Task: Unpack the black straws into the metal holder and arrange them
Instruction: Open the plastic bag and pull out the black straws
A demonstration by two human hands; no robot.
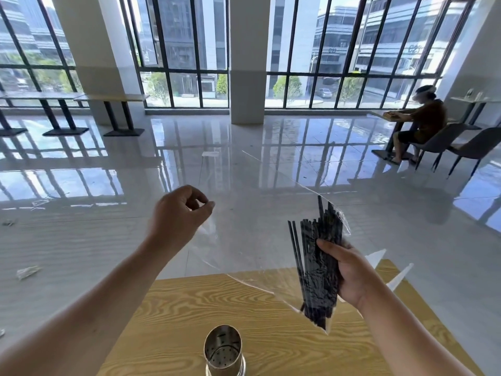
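Perforated and empty, the metal holder (223,351) stands at the near edge of the wooden table (176,308). Above it to the right, the right hand (349,272) grips the glossy black straws (317,267), tips fanned upward. The left hand (181,213) pinches the clear wrapper (244,278), apparently to peel it away.

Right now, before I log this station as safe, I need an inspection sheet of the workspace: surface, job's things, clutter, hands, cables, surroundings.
Surface: wooden table, holder standing on it.
Job's things: black straws bundled, partly inside a clear wrapper; metal holder upright, empty.
Clutter: crumpled scraps on the floor.
Hands: left hand raised, appears to pinch the wrapper; right hand grips the straws.
Cables: nothing seen.
Surroundings: glossy floor, tall windows, seated person far right.
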